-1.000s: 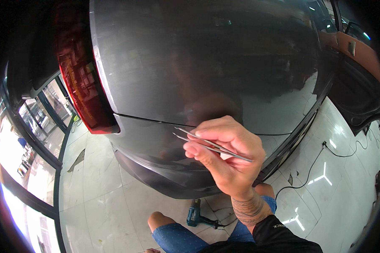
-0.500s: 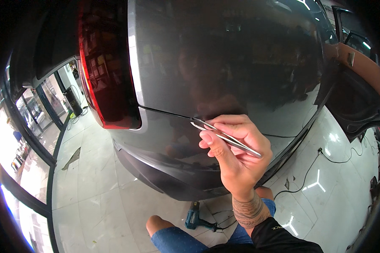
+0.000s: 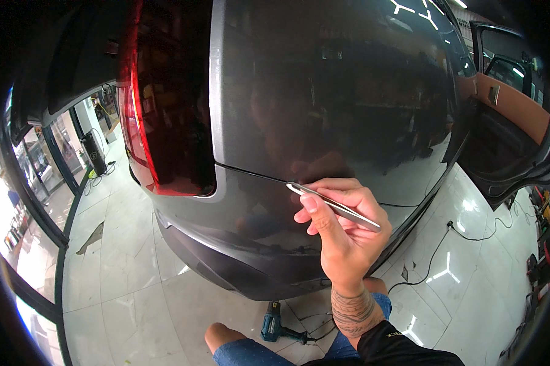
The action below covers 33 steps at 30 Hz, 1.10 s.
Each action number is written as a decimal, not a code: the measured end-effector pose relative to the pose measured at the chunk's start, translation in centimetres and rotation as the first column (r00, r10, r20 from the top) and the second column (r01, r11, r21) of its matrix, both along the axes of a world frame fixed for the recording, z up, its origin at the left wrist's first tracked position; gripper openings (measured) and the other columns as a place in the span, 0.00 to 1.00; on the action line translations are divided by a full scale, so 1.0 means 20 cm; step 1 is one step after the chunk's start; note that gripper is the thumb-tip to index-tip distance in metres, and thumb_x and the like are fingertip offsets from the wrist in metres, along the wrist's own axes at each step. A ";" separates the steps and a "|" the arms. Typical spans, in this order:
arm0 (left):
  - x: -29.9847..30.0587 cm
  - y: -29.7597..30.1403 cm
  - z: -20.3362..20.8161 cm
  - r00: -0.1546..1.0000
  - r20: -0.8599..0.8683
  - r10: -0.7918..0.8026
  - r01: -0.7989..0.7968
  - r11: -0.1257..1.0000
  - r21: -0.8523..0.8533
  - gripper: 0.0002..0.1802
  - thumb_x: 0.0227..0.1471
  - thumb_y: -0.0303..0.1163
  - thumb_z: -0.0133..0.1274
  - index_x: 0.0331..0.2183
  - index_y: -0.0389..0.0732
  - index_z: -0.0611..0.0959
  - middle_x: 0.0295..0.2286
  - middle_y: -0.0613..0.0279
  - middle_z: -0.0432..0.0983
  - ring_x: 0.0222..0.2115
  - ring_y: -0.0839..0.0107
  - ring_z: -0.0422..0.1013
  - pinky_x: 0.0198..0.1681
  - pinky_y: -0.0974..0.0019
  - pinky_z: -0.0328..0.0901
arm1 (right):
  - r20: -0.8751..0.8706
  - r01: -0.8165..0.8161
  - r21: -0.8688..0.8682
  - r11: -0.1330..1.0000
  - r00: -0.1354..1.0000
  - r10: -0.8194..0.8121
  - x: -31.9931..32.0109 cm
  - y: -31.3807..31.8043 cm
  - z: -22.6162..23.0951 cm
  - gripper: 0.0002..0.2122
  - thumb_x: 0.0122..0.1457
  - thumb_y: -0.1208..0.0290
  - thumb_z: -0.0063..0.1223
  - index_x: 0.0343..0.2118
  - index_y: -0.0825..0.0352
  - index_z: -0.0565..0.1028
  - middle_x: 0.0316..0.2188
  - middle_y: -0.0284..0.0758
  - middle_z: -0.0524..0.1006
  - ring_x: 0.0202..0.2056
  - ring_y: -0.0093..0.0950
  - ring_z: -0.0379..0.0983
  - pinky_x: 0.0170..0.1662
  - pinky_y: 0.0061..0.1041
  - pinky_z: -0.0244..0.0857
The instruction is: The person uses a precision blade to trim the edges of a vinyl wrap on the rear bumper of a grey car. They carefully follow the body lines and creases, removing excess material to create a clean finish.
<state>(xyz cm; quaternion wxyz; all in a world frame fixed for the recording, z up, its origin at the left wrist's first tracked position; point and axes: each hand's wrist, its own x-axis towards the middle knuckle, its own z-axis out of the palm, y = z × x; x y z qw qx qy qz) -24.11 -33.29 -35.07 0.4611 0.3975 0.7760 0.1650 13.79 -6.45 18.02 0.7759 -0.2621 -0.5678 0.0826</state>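
Note:
My right hand [image 3: 345, 229] grips a pair of slim metal tweezers [image 3: 348, 212] between thumb and fingers. Their arms are pressed together, and the tips point left at the dark seam [image 3: 250, 173] between the grey car's body panel [image 3: 323, 97] and its rear bumper [image 3: 244, 204]. Whether the tips pinch anything in the seam is too small to tell. Left of the hand, the seam runs up to the red tail light [image 3: 174, 110]. My left hand is out of view.
A teal heat gun [image 3: 275, 323] lies on the tiled floor [image 3: 134, 287] below the bumper, near my knees. To the right, a car door [image 3: 500, 122] stands open and a black cable [image 3: 430, 262] crosses the tiles. A dark speaker-like box [image 3: 93, 154] stands by the glass front.
The tweezers' arms, spread apart before, have closed together at the seam. My view has shifted slightly, so the car and floor sit differently in it.

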 end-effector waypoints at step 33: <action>0.70 1.31 2.29 0.990 0.037 -0.133 -0.012 0.184 0.983 0.05 0.52 0.23 0.51 0.31 0.30 0.78 0.23 0.64 0.72 0.23 0.80 0.66 0.27 0.76 0.63 | 0.272 -0.101 -0.136 0.986 0.953 0.135 0.02 -0.02 0.33 0.07 0.53 0.73 0.57 0.27 0.73 0.76 0.21 0.39 0.78 0.16 0.18 0.70 0.17 0.11 0.54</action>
